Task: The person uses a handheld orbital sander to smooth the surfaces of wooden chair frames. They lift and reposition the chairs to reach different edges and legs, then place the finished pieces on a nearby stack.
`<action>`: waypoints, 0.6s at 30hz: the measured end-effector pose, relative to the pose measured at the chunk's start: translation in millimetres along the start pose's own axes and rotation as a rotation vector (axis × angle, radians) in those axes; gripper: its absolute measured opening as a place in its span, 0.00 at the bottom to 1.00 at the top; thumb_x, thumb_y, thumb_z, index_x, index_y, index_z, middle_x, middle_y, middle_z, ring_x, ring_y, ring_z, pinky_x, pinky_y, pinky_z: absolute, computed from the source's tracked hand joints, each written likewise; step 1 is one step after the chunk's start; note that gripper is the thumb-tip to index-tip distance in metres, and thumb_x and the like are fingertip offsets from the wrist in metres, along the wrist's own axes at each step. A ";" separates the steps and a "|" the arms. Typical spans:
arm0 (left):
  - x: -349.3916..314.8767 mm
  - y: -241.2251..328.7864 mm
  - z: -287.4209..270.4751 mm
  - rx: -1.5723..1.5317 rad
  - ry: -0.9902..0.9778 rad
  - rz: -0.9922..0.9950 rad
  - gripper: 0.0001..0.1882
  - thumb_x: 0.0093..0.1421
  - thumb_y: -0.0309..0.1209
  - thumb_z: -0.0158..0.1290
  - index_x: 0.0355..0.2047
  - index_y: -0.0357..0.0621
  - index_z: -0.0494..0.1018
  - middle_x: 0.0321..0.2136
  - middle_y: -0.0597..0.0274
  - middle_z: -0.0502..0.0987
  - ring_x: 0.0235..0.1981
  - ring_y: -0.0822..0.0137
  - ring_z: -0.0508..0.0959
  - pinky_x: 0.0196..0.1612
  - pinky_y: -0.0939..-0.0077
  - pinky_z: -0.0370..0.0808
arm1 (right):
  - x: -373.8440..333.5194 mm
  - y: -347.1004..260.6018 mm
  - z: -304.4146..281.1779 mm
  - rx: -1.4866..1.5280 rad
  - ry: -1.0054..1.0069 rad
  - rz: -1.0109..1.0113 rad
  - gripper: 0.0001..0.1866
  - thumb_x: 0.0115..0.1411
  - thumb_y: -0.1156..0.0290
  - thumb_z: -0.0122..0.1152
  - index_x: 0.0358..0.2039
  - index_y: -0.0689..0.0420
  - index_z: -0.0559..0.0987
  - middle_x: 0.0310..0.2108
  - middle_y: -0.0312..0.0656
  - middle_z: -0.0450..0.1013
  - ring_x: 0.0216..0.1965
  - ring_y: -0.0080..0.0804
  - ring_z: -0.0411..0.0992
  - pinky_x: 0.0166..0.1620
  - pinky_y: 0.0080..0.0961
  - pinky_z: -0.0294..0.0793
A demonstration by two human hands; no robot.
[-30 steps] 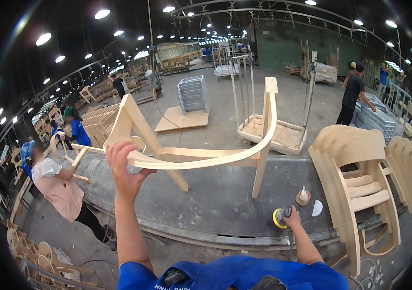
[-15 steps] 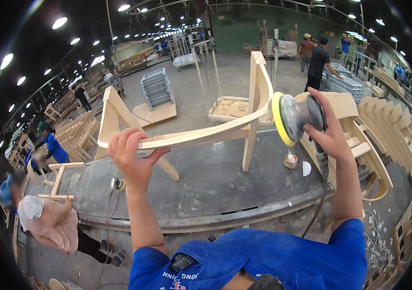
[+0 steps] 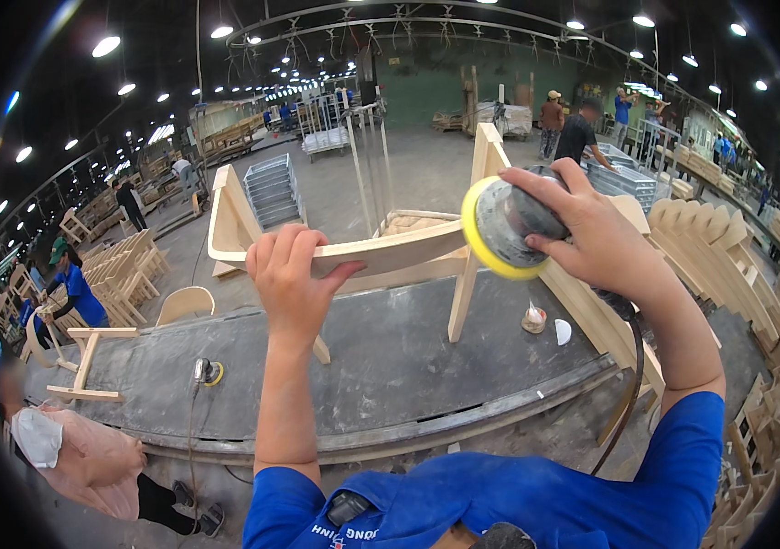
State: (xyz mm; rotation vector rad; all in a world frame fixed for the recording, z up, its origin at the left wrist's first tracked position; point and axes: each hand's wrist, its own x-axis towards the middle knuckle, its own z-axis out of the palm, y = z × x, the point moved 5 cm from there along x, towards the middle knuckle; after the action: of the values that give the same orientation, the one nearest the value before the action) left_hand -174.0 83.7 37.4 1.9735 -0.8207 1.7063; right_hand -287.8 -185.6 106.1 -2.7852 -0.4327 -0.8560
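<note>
A pale wooden chair frame (image 3: 399, 251) stands on the dark workbench, its curved rail running across in front of me. My left hand (image 3: 293, 273) is closed round that rail near its left part, thumb underneath. In my right hand (image 3: 582, 224) is an orbital sander (image 3: 511, 227) with a yellow-rimmed pad and a hose hanging down. The pad is tilted against the right part of the rail, or very close to it; it hides that part, so contact is uncertain.
On the workbench (image 3: 381, 366) lie a second sander (image 3: 208, 371), a small pot (image 3: 533, 319) and a white half-disc (image 3: 563, 331). Curved wooden parts (image 3: 715, 247) are stacked at right. A person in pink (image 3: 88, 457) stands at left by an H-shaped wooden frame (image 3: 88, 366).
The sander has moved left and its pad now overlaps the rail's right part. The rail has turned to show more of its near face. My view has shifted slightly.
</note>
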 end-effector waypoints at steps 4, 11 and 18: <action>3.7 -5.3 6.2 -0.014 -0.007 -0.003 0.23 0.34 0.45 0.69 0.26 0.49 0.71 0.28 0.70 0.72 0.34 0.63 0.70 0.41 0.67 0.61 | 12.0 -29.5 4.8 -0.096 -0.034 -0.025 0.36 0.52 0.74 0.62 0.61 0.35 0.65 0.46 0.54 0.62 0.41 0.53 0.73 0.45 0.40 0.74; 7.5 -9.3 12.8 -0.044 -0.015 -0.015 0.23 0.34 0.42 0.69 0.26 0.50 0.70 0.27 0.71 0.70 0.32 0.64 0.69 0.40 0.68 0.61 | 29.3 -61.7 24.1 -0.111 -0.097 -0.051 0.36 0.51 0.76 0.62 0.61 0.38 0.66 0.46 0.53 0.60 0.41 0.52 0.72 0.45 0.40 0.72; 9.7 -47.6 1.4 -0.077 -0.042 -0.012 0.25 0.31 0.43 0.70 0.25 0.47 0.69 0.25 0.68 0.69 0.30 0.62 0.69 0.37 0.67 0.63 | 22.1 -52.2 17.4 -0.134 -0.006 -0.029 0.36 0.51 0.76 0.62 0.61 0.37 0.65 0.48 0.53 0.60 0.41 0.55 0.72 0.45 0.42 0.73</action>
State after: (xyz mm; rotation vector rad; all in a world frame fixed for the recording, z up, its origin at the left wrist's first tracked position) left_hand -140.7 116.6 50.3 1.9649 -0.8740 1.6071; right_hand -278.8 -127.1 109.8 -2.9101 -0.4332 -0.9154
